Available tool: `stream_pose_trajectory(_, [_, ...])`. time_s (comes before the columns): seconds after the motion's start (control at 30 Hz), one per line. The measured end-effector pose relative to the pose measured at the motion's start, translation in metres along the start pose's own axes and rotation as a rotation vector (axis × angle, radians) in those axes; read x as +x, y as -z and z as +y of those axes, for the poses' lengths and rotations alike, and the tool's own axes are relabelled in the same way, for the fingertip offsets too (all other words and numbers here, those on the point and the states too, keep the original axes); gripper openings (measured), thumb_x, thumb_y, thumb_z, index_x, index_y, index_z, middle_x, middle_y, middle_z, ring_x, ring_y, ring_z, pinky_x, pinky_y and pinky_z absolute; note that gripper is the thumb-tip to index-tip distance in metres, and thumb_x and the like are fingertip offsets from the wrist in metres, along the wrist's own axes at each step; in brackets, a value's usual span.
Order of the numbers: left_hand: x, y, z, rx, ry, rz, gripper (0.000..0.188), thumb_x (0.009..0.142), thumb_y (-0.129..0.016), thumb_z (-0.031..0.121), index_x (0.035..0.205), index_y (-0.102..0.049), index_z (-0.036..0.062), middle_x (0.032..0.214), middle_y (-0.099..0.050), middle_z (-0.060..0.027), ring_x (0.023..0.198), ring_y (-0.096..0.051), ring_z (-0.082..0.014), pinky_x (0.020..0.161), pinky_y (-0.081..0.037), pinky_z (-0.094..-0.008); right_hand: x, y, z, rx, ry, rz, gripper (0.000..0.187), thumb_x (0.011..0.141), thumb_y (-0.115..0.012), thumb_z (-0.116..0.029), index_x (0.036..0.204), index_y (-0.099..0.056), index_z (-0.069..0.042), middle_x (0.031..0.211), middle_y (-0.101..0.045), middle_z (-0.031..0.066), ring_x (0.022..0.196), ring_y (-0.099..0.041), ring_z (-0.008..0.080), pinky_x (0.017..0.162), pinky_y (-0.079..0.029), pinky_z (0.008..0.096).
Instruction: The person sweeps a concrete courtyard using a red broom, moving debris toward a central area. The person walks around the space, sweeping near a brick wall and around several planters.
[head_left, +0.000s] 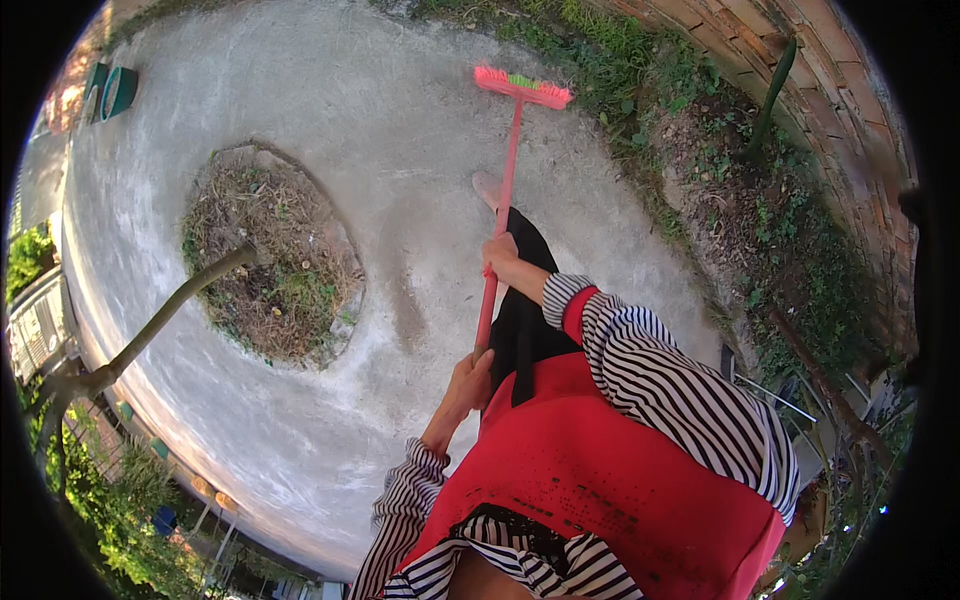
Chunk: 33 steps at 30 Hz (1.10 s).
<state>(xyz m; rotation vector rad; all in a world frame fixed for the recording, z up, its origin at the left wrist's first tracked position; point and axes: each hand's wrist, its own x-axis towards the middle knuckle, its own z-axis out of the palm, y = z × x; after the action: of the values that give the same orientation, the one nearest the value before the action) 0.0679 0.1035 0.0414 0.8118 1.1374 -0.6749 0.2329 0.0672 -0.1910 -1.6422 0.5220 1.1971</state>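
A long-handled push broom (513,150) with a red handle and pink and green bristles stretches away from me. Its head lies at the far side, close to the green plants along the bed. My right hand (499,253) is wrapped round the middle of the handle. Lower down, near my waist, my left hand (470,382) is closed round the handle's near end. Both sleeves are striped black and white. One foot (487,189) shows beside the handle, below the broom head.
Grey concrete (430,150) spreads around me. On the left, a round planting bed (270,270) holds a slanting tree trunk (175,305). A weedy soil bed (740,200) runs along a brick wall (840,90) on the right. Green pots (119,93) stand far left.
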Motion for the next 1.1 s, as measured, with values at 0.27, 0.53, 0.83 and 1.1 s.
stream_pose_trajectory(0.27, [-0.004, -0.021, -0.056, -0.118, -0.083, -0.032, 0.031, 0.097, -0.047, 0.042, 0.084, -0.034, 0.0168, 0.049, -0.028, 0.0058, 0.037, -0.027, -0.0070, 0.032, -0.020, -0.0254, -0.035, -0.001, 0.000, 0.130, 0.057, 0.045, 0.017, 0.081, -0.052, -0.009, 0.090, -0.045, 0.004, 0.059, -0.055, 0.0135, 0.041, -0.055, 0.0242, 0.035, -0.044, 0.0370])
stream_pose_trajectory(0.53, [0.057, -0.070, -0.034, 0.198, 0.033, 0.011, 0.023, 0.096, -0.050, 0.031, 0.090, -0.046, 0.0093, 0.054, -0.039, 0.0033, 0.039, -0.039, -0.0084, 0.033, -0.030, -0.0260, 0.025, 0.081, 0.022, 0.012, -0.095, 0.185, 0.021, 0.081, -0.052, -0.007, 0.061, -0.050, -0.002, 0.049, -0.051, 0.0123, 0.033, -0.049, 0.0250, 0.029, -0.039, 0.0380])
stream_pose_trajectory(0.83, [-0.073, -0.028, -0.101, 0.237, -0.145, 0.123, 0.017, 0.088, -0.064, 0.012, 0.082, -0.048, 0.0076, 0.056, -0.042, 0.0035, 0.038, -0.038, -0.0070, 0.034, -0.028, -0.0266, -0.120, 0.027, 0.047, 0.144, -0.182, -0.069, 0.022, 0.085, -0.048, -0.008, 0.099, -0.034, 0.002, 0.056, -0.048, 0.0117, 0.037, -0.051, 0.0236, 0.030, -0.041, 0.0371])
stream_pose_trajectory(1.1, [0.026, -0.102, -0.034, 0.315, -0.057, -0.038, 0.020, 0.092, -0.058, 0.020, 0.086, -0.046, 0.0041, 0.055, -0.046, -0.0012, 0.040, -0.042, -0.0118, 0.034, -0.032, -0.0288, -0.006, 0.128, 0.034, 0.138, -0.032, 0.132, 0.028, 0.082, -0.054, -0.008, 0.055, -0.046, -0.005, 0.045, -0.048, 0.0095, 0.034, -0.049, 0.0229, 0.030, -0.037, 0.0348])
